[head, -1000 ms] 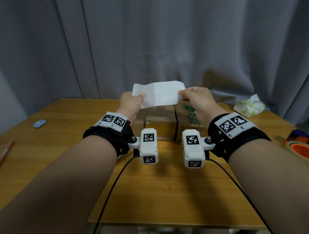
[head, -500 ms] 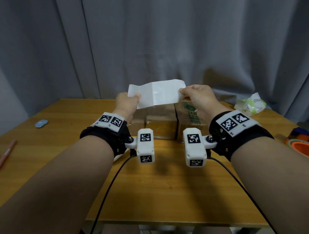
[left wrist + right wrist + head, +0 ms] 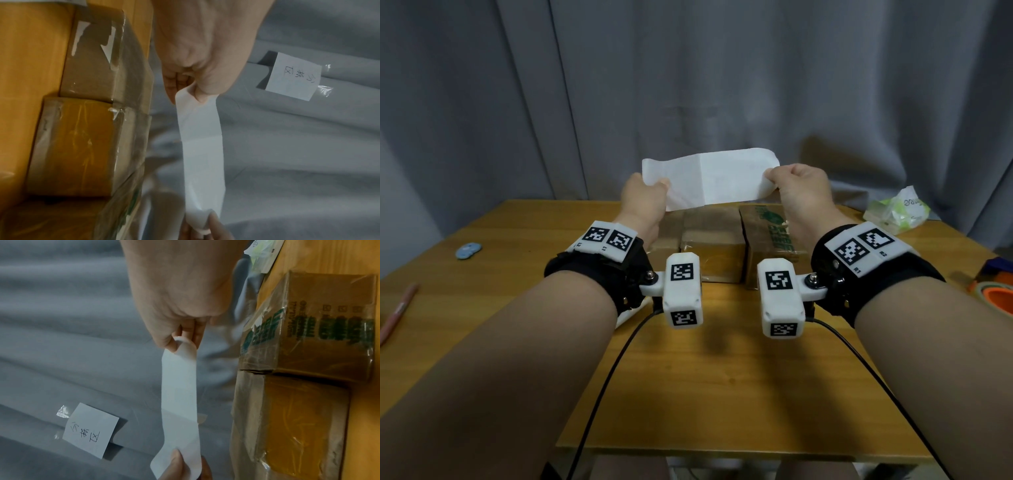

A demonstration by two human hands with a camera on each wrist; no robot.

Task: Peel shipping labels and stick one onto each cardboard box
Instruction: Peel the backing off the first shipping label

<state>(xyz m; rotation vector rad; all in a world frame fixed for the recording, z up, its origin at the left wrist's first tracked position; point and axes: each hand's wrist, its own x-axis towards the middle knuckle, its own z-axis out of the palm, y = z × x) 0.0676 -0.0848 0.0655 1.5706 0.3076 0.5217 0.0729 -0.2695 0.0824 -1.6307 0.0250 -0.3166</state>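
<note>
A white label strip (image 3: pixel 709 178) hangs stretched in the air above the boxes. My left hand (image 3: pixel 645 197) pinches its left end and my right hand (image 3: pixel 796 188) pinches its right end. In the left wrist view the label strip (image 3: pixel 201 146) runs from my thumb down to the other hand's fingertips. The right wrist view shows the label strip (image 3: pixel 180 402) curled at my thumb. Below stand three taped cardboard boxes: a small box (image 3: pixel 712 246) in the middle, a box with green print (image 3: pixel 770 236) to its right, and a left box (image 3: pixel 92 56) partly hidden by my left wrist.
A wooden table (image 3: pixel 705 377) carries a tissue pack (image 3: pixel 897 212) at the back right, tape rolls (image 3: pixel 996 298) at the right edge, a blue object (image 3: pixel 468 250) and a pink pen (image 3: pixel 399 311) on the left. A handwritten note (image 3: pixel 292 76) is taped to the grey curtain behind.
Both hands have lifted the strip slightly and drawn it a little wider, the left hand moving left. The boxes have not moved.
</note>
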